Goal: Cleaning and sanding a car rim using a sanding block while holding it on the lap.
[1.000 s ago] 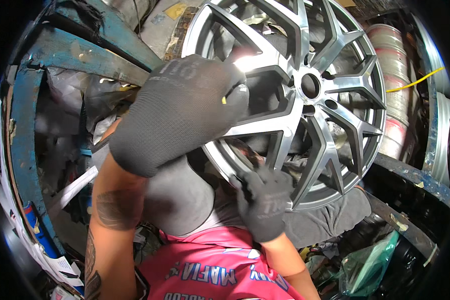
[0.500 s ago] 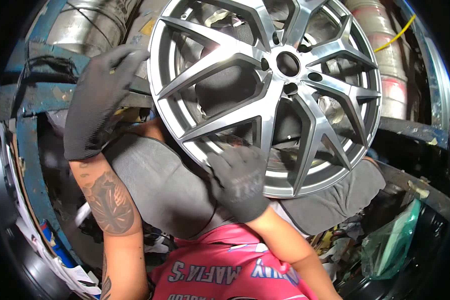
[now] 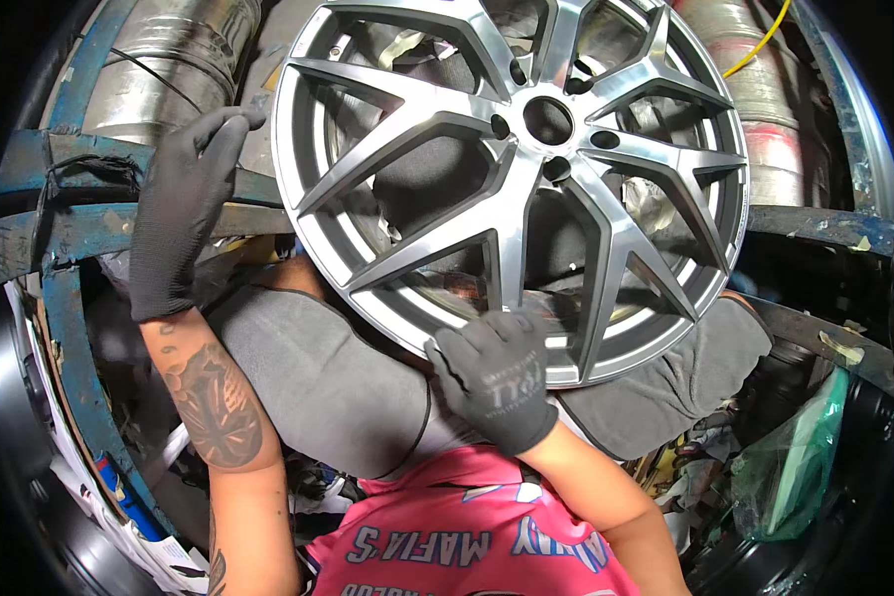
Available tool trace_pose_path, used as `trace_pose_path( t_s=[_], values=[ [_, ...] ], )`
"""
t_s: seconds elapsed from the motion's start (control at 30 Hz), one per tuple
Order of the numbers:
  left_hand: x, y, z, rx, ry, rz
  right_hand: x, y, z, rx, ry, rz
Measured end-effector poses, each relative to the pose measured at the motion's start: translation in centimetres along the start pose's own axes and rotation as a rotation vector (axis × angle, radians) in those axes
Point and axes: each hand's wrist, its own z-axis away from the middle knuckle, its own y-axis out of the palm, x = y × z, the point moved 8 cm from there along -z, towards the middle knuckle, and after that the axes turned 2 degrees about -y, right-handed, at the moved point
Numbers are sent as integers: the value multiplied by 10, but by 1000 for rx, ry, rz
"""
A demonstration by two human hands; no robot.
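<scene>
A silver alloy wheel (image 3: 521, 214) with branched spokes lies face up above my lap, over grey cloth (image 3: 308, 377) on my legs. My right hand (image 3: 487, 368) in a black knit glove grips the wheel's lower rim, fingers curled over it. My left hand (image 3: 194, 189), gloved alike, is raised just left of the wheel, thumb and forefinger pressed together; what they hold, if anything, is hidden or too small to name.
Metal cylinders (image 3: 154, 70) stand at upper left and right. Worn blue metal bars (image 3: 65, 328) frame my seat. A yellow cable (image 3: 755, 50) is at upper right, a green plastic bag (image 3: 795, 467) at lower right, with scraps below.
My left hand has moved from over the wheel's spokes out to the upper left. The wheel has shifted leftward in view, my right hand staying on its lower rim.
</scene>
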Motion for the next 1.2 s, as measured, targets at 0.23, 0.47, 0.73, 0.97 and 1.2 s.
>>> trace_pose_path(
  t_s=[0.23,0.47,0.73,0.97,1.2],
  values=[
    [-32,32,13,83,166,-63,14,8,-35,-122,-130,-66],
    [-34,29,2,-41,253,-38,23,2,-46,-79,-171,-22],
    [-22,27,-6,78,198,31,5,-12,-3,-42,-97,-21],
    [-48,63,-3,215,263,6,15,2,-24,-118,-137,-56],
    [-46,49,1,143,163,-3,5,-4,-5,10,-54,-7]
  ],
)
